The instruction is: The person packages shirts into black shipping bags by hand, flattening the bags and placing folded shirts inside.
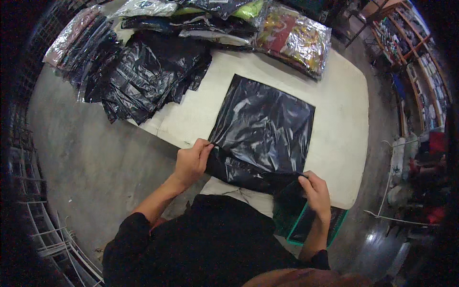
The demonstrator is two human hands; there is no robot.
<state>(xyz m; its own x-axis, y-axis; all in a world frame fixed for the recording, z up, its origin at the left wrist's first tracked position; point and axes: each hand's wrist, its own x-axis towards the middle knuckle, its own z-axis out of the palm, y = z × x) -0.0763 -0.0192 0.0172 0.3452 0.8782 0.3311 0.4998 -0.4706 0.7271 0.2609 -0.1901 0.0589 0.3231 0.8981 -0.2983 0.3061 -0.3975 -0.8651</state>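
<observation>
A black plastic bag [265, 125] lies flat on the pale tabletop [348, 143], its near end hanging over the edge towards me. My left hand [193, 158] pinches the bag's left side near its lower corner. At the right side, my right hand [315, 193] pinches the same near end between thumb and fingers. Between the hands the plastic is stretched into a fold. Whether anything is inside the bag cannot be told.
A heap of black plastic bags [143, 79] covers the table's left part. Behind lie clear-wrapped garments [215, 21] and a wrapped patterned textile [294, 39]. A green-edged crate [317, 226] stands below the near right edge. Filled shelves [419, 71] are at the right.
</observation>
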